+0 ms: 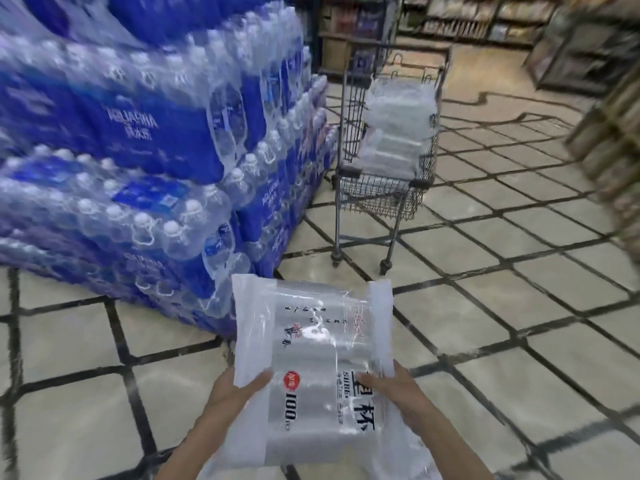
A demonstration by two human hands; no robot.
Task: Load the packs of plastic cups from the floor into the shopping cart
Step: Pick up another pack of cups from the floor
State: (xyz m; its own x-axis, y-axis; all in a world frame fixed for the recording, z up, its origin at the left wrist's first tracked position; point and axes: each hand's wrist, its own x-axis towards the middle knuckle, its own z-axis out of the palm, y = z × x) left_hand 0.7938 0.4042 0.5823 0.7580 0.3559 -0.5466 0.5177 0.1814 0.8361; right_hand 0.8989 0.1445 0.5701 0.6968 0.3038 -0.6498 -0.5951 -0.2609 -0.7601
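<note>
While both hands clamp a clear plastic pack of cups, left hand and right hand on its two sides, its long axis points ahead toward the grey wire shopping cart, well apart, slightly right, already holding similar packs.

Shop interior, wide-angle view, edges blurred. Floor of pale glossy tiles with dark grout lines in a diamond grid, light glare on several tiles. Big stack of shrink-wrapped water bottle cases with blue labels fills the left side, standing on the floor, several layers high. Back shelves stocked with goods, too blurred to identify. Dark shelving unit at far right; more racks along the right edge, probably boxed stock.
</note>
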